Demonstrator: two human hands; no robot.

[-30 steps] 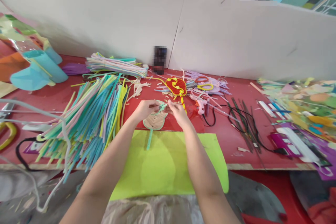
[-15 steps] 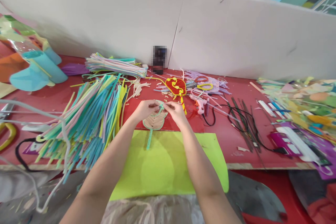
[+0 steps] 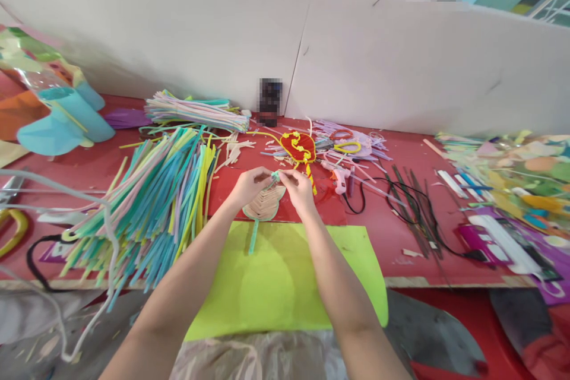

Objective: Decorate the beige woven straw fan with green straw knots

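My left hand [image 3: 250, 186] and my right hand [image 3: 297, 187] meet at the fingertips above the red mat. Both are closed in a pinch around a small curled green pipe cleaner [image 3: 275, 176]. Just beneath them lies a leaf-shaped craft piece [image 3: 262, 204], filled with beige strips and edged in pale green. Its green stem [image 3: 253, 237] reaches down over a lime-green sheet [image 3: 267, 297]. My fingers cover the upper part of the leaf shape.
Left of my arms spreads a big bundle of coloured pipe cleaners [image 3: 151, 202]. A red and yellow craft piece [image 3: 298, 147], yellow-handled scissors [image 3: 348, 147] and a pink glue gun [image 3: 341, 178] lie behind my hands. At right are a black cable [image 3: 414, 202] and a power strip [image 3: 503, 246].
The green pipe cleaner, which trailed down over the leaf shape, now shows as a compact curl at my fingertips. Both hands have shifted only slightly.
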